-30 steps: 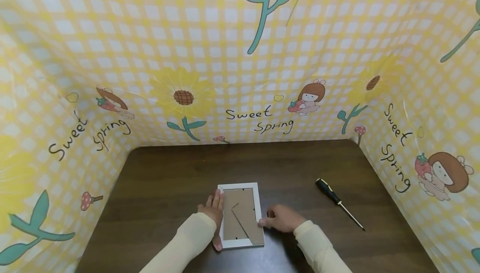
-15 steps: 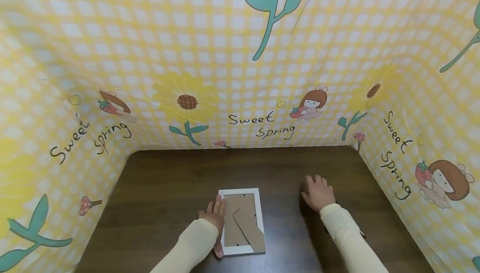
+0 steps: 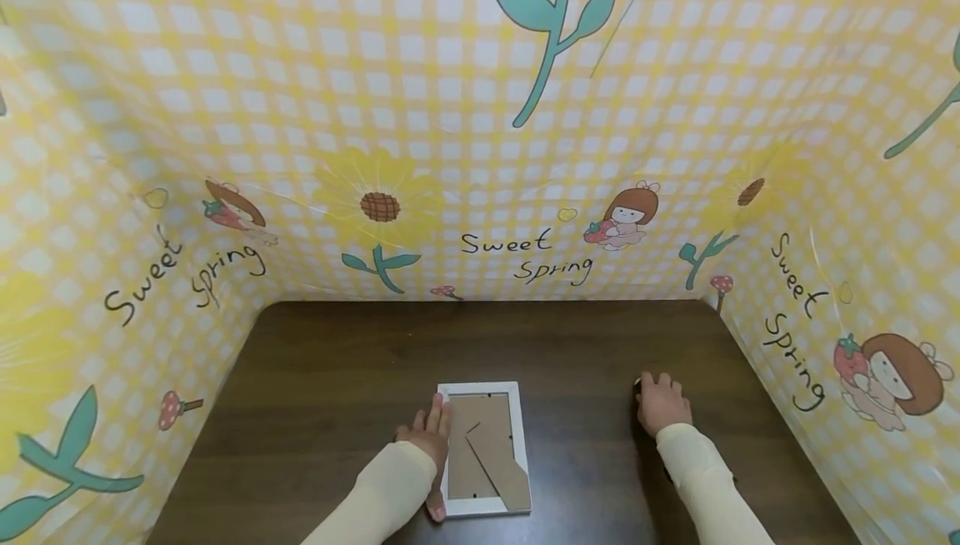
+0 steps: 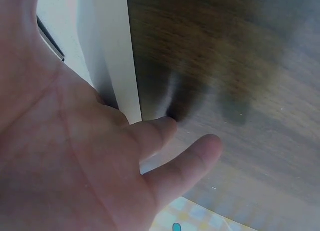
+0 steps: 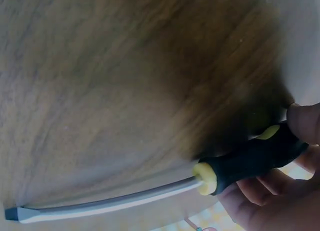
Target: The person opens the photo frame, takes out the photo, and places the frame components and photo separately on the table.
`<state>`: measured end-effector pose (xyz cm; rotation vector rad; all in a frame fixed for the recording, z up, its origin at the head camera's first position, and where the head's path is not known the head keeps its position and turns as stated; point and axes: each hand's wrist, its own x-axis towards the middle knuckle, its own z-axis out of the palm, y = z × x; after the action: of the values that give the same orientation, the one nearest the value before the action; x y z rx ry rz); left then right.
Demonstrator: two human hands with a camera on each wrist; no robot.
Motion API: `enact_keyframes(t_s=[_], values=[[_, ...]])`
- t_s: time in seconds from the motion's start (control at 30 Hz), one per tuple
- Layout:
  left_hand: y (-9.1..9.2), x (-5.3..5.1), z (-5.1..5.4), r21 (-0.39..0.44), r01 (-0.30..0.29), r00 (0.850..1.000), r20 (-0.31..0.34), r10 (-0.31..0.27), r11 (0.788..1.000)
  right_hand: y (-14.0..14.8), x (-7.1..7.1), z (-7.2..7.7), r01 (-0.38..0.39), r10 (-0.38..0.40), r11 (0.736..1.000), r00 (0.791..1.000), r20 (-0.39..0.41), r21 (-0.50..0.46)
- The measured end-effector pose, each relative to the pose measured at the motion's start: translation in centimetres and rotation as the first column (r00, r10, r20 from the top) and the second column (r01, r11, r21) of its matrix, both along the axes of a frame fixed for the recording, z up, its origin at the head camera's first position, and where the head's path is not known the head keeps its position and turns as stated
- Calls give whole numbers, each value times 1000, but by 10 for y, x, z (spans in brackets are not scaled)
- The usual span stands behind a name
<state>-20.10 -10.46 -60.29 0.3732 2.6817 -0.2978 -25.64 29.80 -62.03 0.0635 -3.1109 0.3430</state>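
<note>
A white picture frame lies on the dark wooden table with its brown backing board facing up. Brown board also covers the rim at its lower right corner. My left hand rests along the left side of the frame, fingers extended; in the left wrist view, the frame's pale edge passes beside the palm. Farther right, my right hand grips the black and yellow handle of a flathead screwdriver between thumb and fingers. Its metal shaft stretches left in the right wrist view.
The brown table has rounded far corners. A yellow checked cloth with flowers and "Sweet Spring" lettering walls it in at the back and both sides.
My right hand has left the frame's right edge, moved right and taken hold of the screwdriver's handle. The left hand stays at the frame's left side. The head view has shifted slightly.
</note>
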Motion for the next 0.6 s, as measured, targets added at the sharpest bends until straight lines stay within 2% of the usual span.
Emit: enact_keyframes(t_s=[0.03,0.1,0.2,0.27,0.37,0.6], values=[[0,2,7,4,-1,1000,-1,1,1000,0,-1,1,-7,7,1000,1000,-4,5],[0,2,12,3,-1,1000,-2,1,1000,1,-2,1,-23,23,1000,1000,-5,16],[2,1,14,-6,-3,1000,28,3,1000,4,-2,0,-42,42,999,999,-5,29],[2,-2,4,-12,1,999,38,-1,1000,6,-3,-1,-51,51,998,999,-12,32],[2,-2,4,4,-24,999,35,24,1000,7,-1,2,-66,66,997,998,-23,33],[1,-1,3,8,-30,999,33,30,1000,4,-1,14,-81,81,997,994,-77,12]])
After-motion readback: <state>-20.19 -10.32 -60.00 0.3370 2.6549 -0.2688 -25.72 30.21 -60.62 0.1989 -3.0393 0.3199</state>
